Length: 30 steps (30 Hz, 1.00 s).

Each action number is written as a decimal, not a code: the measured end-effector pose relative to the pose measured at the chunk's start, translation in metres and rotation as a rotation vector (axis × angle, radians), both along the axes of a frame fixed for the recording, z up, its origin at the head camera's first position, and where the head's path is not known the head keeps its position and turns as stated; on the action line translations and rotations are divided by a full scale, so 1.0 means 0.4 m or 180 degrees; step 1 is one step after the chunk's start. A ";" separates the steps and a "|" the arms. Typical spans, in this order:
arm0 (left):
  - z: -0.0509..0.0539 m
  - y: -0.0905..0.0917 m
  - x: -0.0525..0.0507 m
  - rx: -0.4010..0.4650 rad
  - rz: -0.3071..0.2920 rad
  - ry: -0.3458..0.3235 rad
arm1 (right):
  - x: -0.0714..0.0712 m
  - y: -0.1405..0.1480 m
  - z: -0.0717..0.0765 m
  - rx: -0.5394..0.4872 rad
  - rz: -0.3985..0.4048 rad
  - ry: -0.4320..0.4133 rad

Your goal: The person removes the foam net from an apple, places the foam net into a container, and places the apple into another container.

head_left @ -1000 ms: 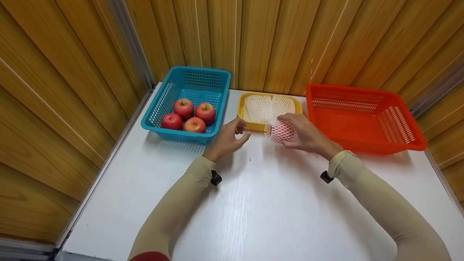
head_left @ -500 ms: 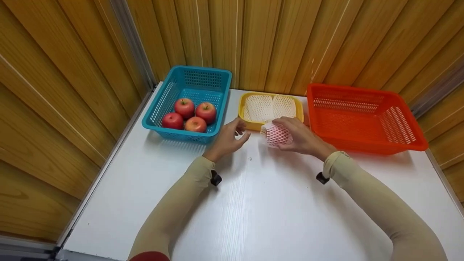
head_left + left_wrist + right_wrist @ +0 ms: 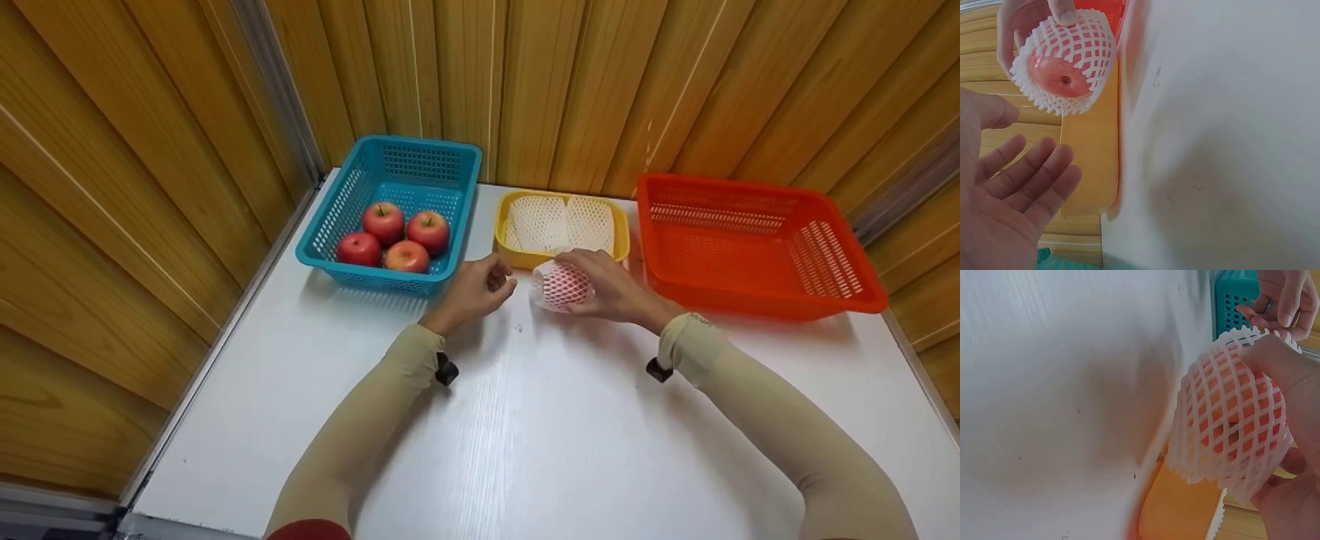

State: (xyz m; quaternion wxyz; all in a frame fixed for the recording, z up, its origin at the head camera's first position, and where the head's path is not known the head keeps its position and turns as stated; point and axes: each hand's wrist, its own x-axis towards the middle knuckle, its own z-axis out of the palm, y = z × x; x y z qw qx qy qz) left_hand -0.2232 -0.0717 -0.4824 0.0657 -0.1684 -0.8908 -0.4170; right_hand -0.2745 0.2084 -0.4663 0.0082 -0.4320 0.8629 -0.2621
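My right hand (image 3: 615, 289) grips an apple (image 3: 1061, 76) wrapped in a white foam net sleeve (image 3: 1224, 399), held just in front of the yellow container (image 3: 517, 259). The apple's end shows through the sleeve's open side in the left wrist view. To its left, my left hand (image 3: 472, 292) holds nothing; its fingers are loosely bent and the palm faces the apple, a small gap apart. Several bare red apples (image 3: 407, 257) lie in the blue basket (image 3: 367, 270) beyond the left hand. White foam net sleeves (image 3: 538, 223) lie in the yellow container.
An orange-red basket (image 3: 765, 300) stands at the right, close to the yellow container. All of these are on a white table (image 3: 480, 435), against a wood-panelled wall (image 3: 570, 90) at the back. Another panelled wall (image 3: 112, 187) rises on the left.
My right hand has moved left and slightly toward me with the sleeved apple, closer to my left hand. The left hand has barely moved; its fingertips have drawn slightly closer together.
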 end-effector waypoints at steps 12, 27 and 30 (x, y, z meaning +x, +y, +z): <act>-0.011 -0.005 -0.007 -0.0005 -0.0203 0.0169 | -0.003 -0.010 -0.024 0.0057 0.0076 0.0065; -0.015 -0.002 -0.008 -0.0102 -0.0186 0.0119 | -0.002 -0.009 -0.032 0.0119 -0.0060 -0.0216; -0.016 0.004 -0.009 -0.0062 -0.0235 0.0100 | -0.003 -0.008 -0.030 0.0110 -0.0091 -0.0258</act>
